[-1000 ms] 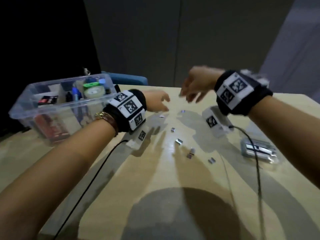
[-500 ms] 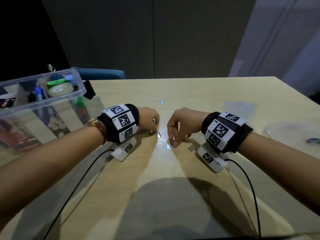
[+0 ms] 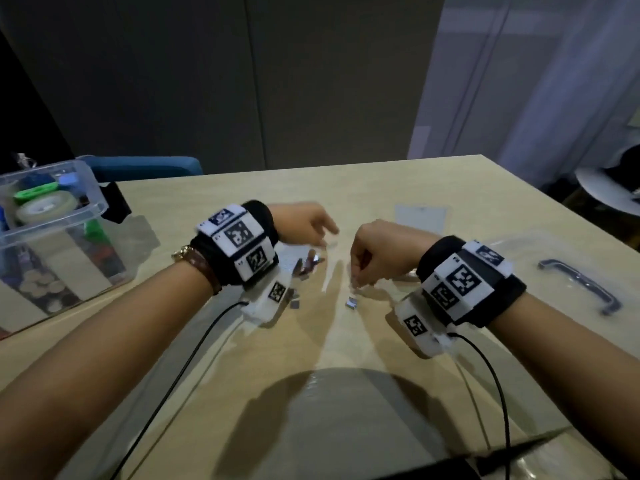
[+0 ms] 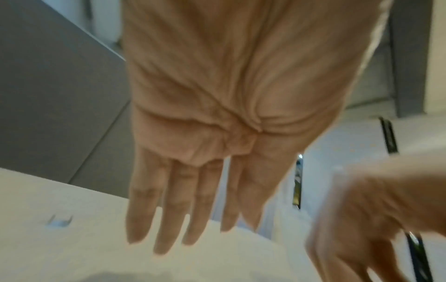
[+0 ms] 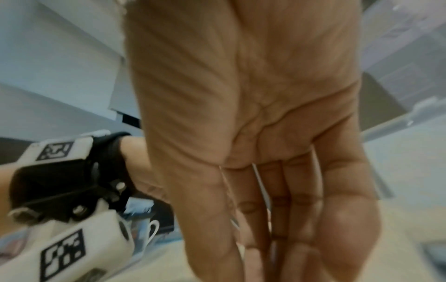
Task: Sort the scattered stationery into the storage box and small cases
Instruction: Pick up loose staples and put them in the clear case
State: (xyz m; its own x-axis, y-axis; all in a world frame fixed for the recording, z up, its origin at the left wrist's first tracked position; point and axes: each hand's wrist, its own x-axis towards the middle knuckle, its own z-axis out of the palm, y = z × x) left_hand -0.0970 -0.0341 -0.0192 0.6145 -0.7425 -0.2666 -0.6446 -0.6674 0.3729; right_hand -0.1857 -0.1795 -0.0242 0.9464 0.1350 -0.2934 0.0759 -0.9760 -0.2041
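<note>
Several small silver staple strips lie on the wooden table: one just below my right hand, another by my left wrist, and a small heap under my left hand. My left hand hovers over the table with its fingers straight and nothing in them. A single staple strip lies to its left. My right hand points down, fingertips bunched with the thumb in a pinch on a staple strip at the table top. The clear storage box stands at the far left.
The storage box holds tape rolls and other stationery. A small flat clear case lies beyond my hands. A clear lid with a dark handle lies to the right. Cables run from both wrists toward the near edge.
My left hand has opened and stretched forward over the table. My right hand stays at the same spot, still pinching down at the table.
</note>
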